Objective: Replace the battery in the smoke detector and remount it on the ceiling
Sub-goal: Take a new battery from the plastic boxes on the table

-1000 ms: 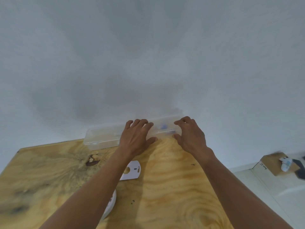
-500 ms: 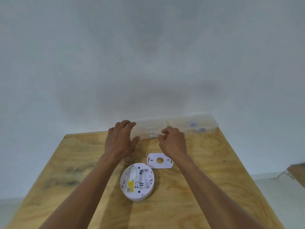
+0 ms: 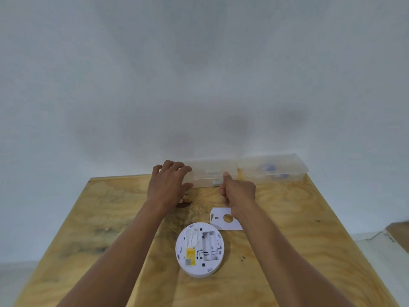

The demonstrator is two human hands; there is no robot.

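A round white smoke detector [image 3: 199, 249] lies back-up on the plywood table [image 3: 110, 218], its battery bay showing no battery. Its white mounting plate [image 3: 221, 220] lies just beyond it, partly under my right forearm. At the table's far edge, against the wall, stands a clear plastic box [image 3: 212, 171]. My left hand [image 3: 169, 185] holds the box's left end, fingers over the top and thumb along the front. My right hand [image 3: 239, 191] has its fingers curled, and its raised thumb touches the box's front edge near a small latch.
A second clear box [image 3: 272, 168] with small blue items inside stands to the right of the first, also against the white wall. A cardboard box's corner [image 3: 398, 233] shows on the floor at the right. Bare plywood lies to the left and right of the detector.
The view has dropped, bringing the detector and plate fully into sight. My right hand moved from the box's top to its front edge and curled its fingers. My left hand stays on the box.
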